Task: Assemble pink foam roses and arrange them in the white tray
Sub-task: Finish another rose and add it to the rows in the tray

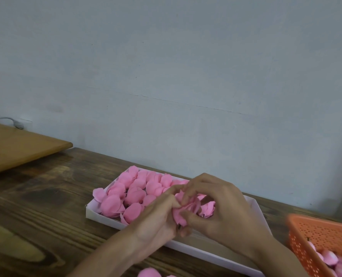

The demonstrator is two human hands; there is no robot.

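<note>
A white tray (98, 215) lies on the dark wooden table, its far half filled with several pink foam roses (134, 193). Above the tray's middle, my left hand (156, 222) and my right hand (224, 206) meet around one pink foam rose (181, 213). My left fingers curl round its lower part. My right thumb and fingertips pinch its petals from above. Most of that rose is hidden by the fingers.
An orange perforated basket (324, 234) with several pink foam pieces (329, 257) stands at the right edge. More pink foam (149, 273) lies at the bottom edge. A light wooden board (16, 148) sits at the back left, with a grey wall behind.
</note>
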